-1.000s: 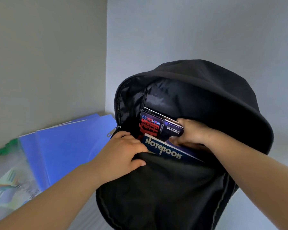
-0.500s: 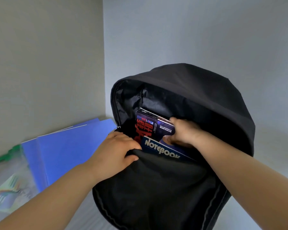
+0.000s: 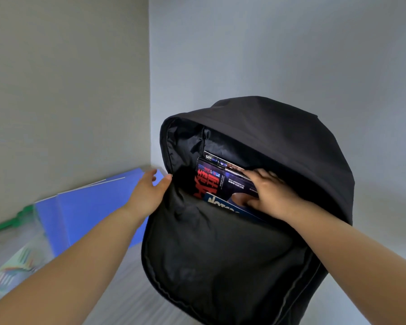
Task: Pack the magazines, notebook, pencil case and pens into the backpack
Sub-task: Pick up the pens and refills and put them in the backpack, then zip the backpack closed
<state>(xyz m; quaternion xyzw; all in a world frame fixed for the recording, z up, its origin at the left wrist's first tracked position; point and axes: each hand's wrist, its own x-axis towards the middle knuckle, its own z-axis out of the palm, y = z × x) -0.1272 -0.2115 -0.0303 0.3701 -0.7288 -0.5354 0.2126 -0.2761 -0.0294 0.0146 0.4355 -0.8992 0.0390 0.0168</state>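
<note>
A black backpack (image 3: pixel 220 254) stands open in front of me. Inside its mouth stand dark magazines (image 3: pixel 217 179) with red lettering, and in front of them a blue notebook (image 3: pixel 223 205), mostly sunk behind the front panel. My right hand (image 3: pixel 267 195) is inside the opening, gripping the magazines with the thumb in front and the fingers over their top edge. My left hand (image 3: pixel 150 193) is at the bag's left rim, fingers spread, the thumb touching the zipper edge. No pencil case or pens are in view.
Blue folders (image 3: pixel 92 214) lie on the grey surface left of the bag, against the corner of two walls. A clear pouch with a green edge (image 3: pixel 14 221) and a colourful printed sheet (image 3: pixel 14 270) lie at the far left.
My left hand let go of the front panel and moved left to the zipper edge, opening. The notebook has sunk lower behind the panel. My right hand stays on the magazines.
</note>
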